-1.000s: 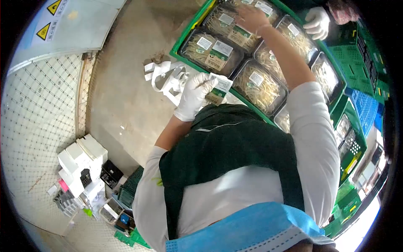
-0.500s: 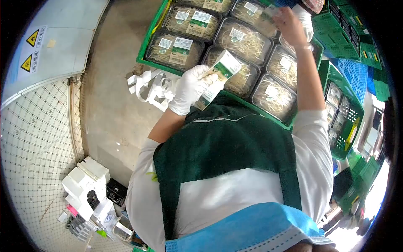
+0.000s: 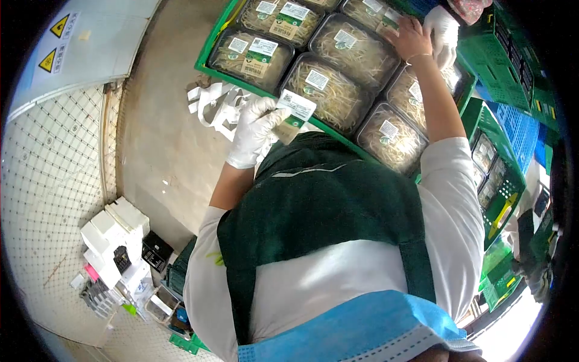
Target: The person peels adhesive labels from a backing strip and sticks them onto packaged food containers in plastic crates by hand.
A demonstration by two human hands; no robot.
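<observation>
My left hand (image 3: 250, 133), in a white glove, is closed on printed labels (image 3: 297, 107) in front of my apron. White paper strips (image 3: 211, 108) hang in loops beside it. My bare right hand (image 3: 411, 41) lies with its fingers stretched over a far pack of bean sprouts (image 3: 362, 11), touching a green and white label (image 3: 390, 19) there. Several film-covered black trays of sprouts fill the green crate (image 3: 208, 57). Two labels show on a left-hand pack (image 3: 252, 57); a middle pack (image 3: 329, 90) bears one small white label.
Another person's white-gloved hand (image 3: 443, 33) is right beside my right hand. Green crates (image 3: 500, 54) stand to the right, one with more packs (image 3: 485, 154). A white machine (image 3: 111, 241) and a black box (image 3: 157, 250) are at lower left.
My right hand has come down flat on the far pack, where it was holding a label before. My left hand has drawn slightly back, and the labels in it have tilted.
</observation>
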